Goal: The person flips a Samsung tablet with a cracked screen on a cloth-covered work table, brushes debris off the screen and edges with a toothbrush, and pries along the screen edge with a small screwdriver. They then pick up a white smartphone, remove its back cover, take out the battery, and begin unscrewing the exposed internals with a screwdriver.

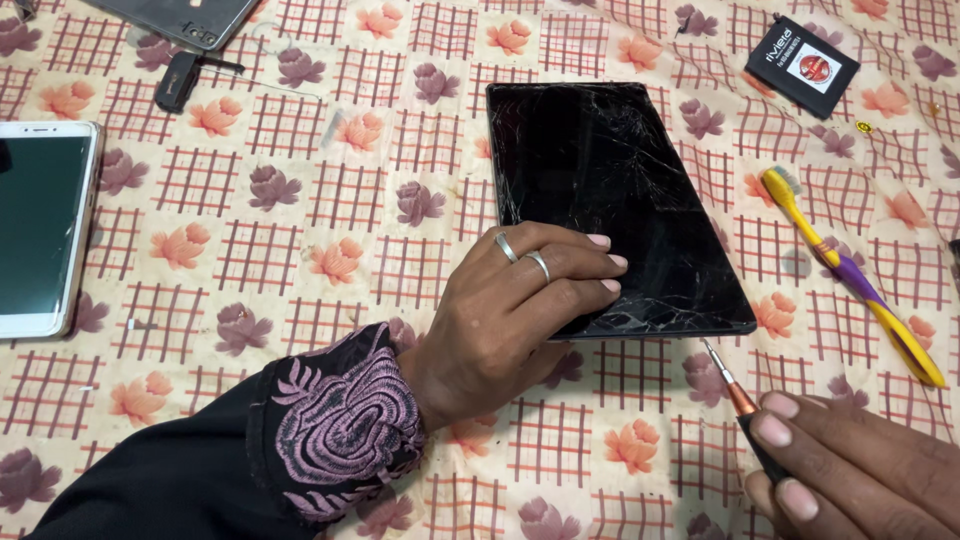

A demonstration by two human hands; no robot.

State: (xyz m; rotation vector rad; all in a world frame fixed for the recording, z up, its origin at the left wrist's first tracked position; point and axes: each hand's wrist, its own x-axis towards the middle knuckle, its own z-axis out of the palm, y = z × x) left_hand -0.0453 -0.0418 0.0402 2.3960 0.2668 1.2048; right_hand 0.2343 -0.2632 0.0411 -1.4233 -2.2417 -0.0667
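From the head camera, the left hand [510,310] is lying flat on the near left corner of a black tablet [610,200], fingers stretched out side by side and pressing on its cracked glass, two rings showing on them; it is gripping nothing. The tablet is lying face up on the flowered, checked cloth [300,200] covering the worktop, a little right of the middle. The right hand [850,470] is sitting at the lower right corner of the view, curled tightly around the dark handle of a small screwdriver [735,390], whose thin metal tip is pointing up and left, hanging just below the tablet's near right corner without touching it. A yellow and purple toothbrush [850,275] is lying to the right of the tablet. A white phone [45,225] is resting at the left edge, and a small black card [800,65] is lying at the top right
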